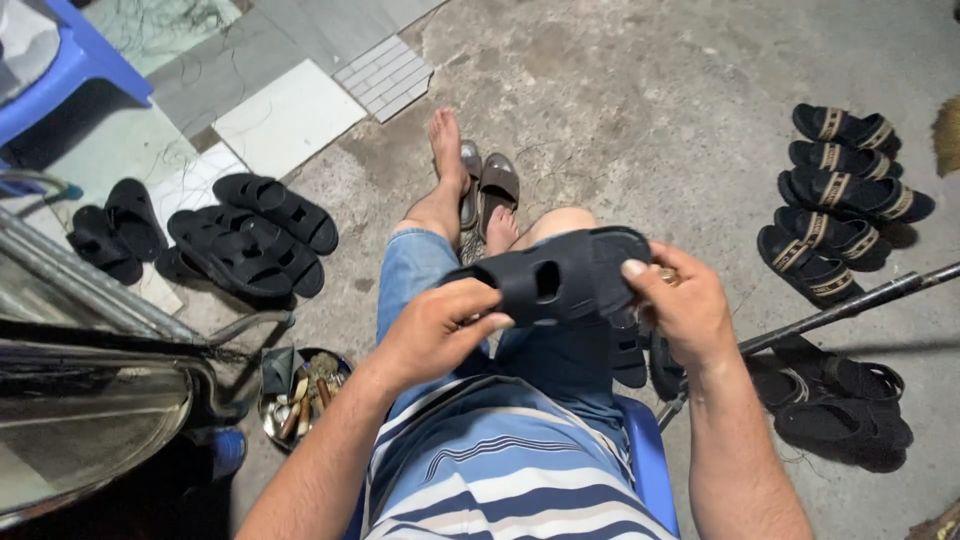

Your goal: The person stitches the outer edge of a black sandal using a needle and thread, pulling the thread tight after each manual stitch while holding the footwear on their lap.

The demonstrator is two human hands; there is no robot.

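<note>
I hold a black sandal (pixel 560 277) with strap slots flat in front of me, above my lap. My left hand (pixel 440 328) grips its left end, thumb on top. Its right end is pinched by my right hand (pixel 682 305), thumb on the upper surface. More black sandal pieces (pixel 630 350) rest under it on my lap. I sit on a blue chair (pixel 650 460), legs stretched out over the concrete floor.
Several black sandals (pixel 245 235) lie on the floor at left. More black sandals with tan bands (pixel 840 195) are lined up at right, plain ones (pixel 845 400) below them. A metal rod (pixel 850 305) crosses at right. A round tin of small tools (pixel 300 395) sits by a metal machine (pixel 90 400).
</note>
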